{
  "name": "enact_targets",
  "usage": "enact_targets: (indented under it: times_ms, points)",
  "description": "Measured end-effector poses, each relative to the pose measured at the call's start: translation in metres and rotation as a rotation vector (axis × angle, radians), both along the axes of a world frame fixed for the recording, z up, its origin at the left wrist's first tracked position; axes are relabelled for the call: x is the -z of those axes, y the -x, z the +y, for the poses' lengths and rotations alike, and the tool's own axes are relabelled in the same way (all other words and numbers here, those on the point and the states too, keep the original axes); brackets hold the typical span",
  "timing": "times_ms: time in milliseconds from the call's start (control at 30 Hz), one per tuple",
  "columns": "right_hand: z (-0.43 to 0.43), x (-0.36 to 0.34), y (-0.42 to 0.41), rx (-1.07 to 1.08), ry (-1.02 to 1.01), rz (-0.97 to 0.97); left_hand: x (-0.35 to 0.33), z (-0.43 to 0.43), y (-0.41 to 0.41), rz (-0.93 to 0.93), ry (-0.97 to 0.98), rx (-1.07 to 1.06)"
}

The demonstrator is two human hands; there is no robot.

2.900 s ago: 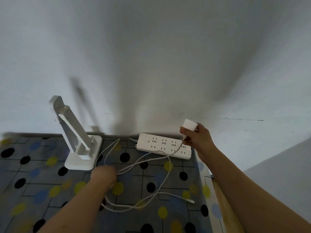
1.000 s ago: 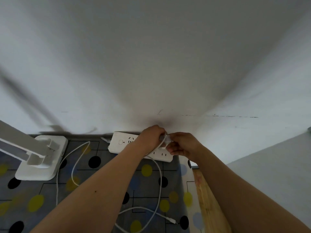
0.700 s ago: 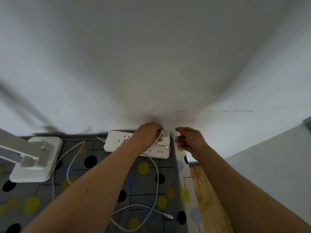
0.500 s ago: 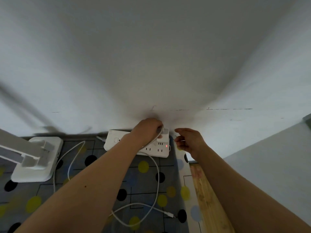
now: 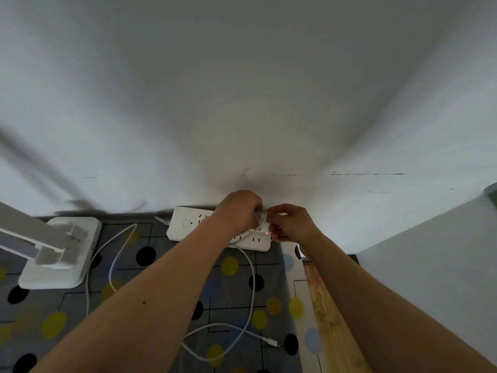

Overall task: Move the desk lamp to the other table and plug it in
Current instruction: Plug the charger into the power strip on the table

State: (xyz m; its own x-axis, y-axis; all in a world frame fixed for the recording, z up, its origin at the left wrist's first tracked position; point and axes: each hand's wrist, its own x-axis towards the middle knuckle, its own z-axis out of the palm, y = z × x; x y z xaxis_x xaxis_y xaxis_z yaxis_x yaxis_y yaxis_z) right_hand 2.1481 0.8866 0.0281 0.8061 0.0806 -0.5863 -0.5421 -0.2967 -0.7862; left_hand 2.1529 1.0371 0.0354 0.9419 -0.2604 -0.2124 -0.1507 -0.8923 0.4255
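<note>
The white desk lamp (image 5: pixel 57 254) stands on its square base at the left of the spotted tablecloth, its arm running out of view. A white power strip (image 5: pixel 188 224) lies against the wall, with a red light lit near its right end. My left hand (image 5: pixel 236 211) is closed over the white power adapter (image 5: pixel 265 224) at that end. My right hand (image 5: pixel 293 224) pinches the adapter from the right, fingertips touching the left hand. A white cable (image 5: pixel 251 267) drops from between the hands and loops across the cloth to a loose connector (image 5: pixel 271 343).
A second white cable (image 5: pixel 113 254) curves from the lamp base over the grey cloth with black, yellow and blue dots (image 5: pixel 150 286). The table's wooden edge (image 5: pixel 328 319) runs along the right. A pale wall (image 5: pixel 242 103) rises directly behind the strip.
My right hand, a little away from the strip half a second ago, has come in against the adapter beside my left hand. The lamp has not moved.
</note>
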Motion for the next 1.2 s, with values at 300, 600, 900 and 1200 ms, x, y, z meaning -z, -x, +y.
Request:
enact_targets:
  times_ms: [300, 600, 900, 1200]
  points:
    - [-0.002, -0.005, -0.003, -0.068, 0.035, 0.038, 0.006, 0.003, 0.000, 0.019, 0.079, -0.019]
    - [0.009, -0.005, -0.006, -0.124, 0.053, 0.040, 0.011, 0.017, -0.005, 0.094, 0.159, -0.074]
    - [-0.009, -0.007, -0.014, -0.110, 0.048, 0.060, 0.010, 0.016, -0.004, 0.295, 0.583, -0.300]
    - [-0.012, -0.002, -0.008, -0.148, 0.041, 0.045, 0.008, 0.008, -0.013, 0.374, 0.546, -0.331]
